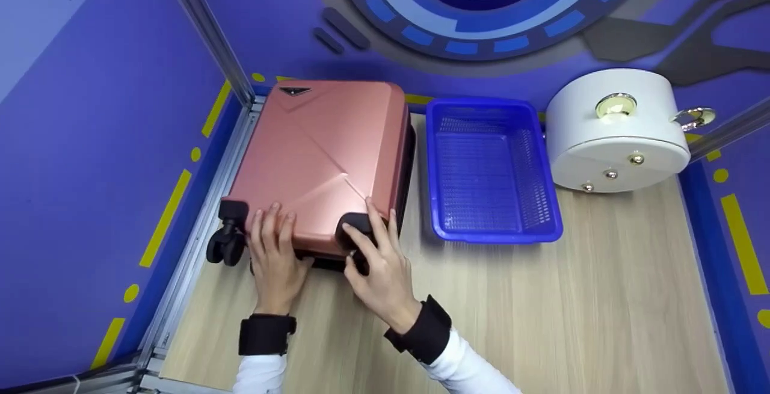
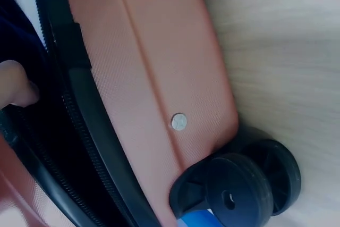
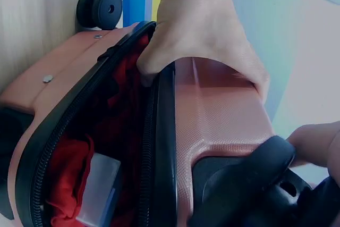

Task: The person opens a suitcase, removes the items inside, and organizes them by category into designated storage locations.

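Observation:
A pink hard-shell suitcase [image 1: 325, 135] lies flat, its zipper undone along the near side. My left hand [image 1: 277, 267] grips the lid's near edge, fingers on top and the thumb tucked into the gap. My right hand [image 1: 385, 277] holds the lid's near right corner around a black wheel [image 3: 244, 184], with fingertips on the shell. Between lid and base, the right wrist view shows red cloth [image 3: 69, 174] and a pale translucent box [image 3: 100, 187]. Another black wheel [image 1: 225, 243] sticks out at the near left corner.
A blue plastic basket [image 1: 496, 237] stands right of the suitcase. Beyond it, a white round case [image 1: 607, 117] with gold-coloured fittings lies on its side near the back right. Blue panels [image 1: 120, 141] wall the wooden tabletop [image 1: 601, 298] at the back and sides.

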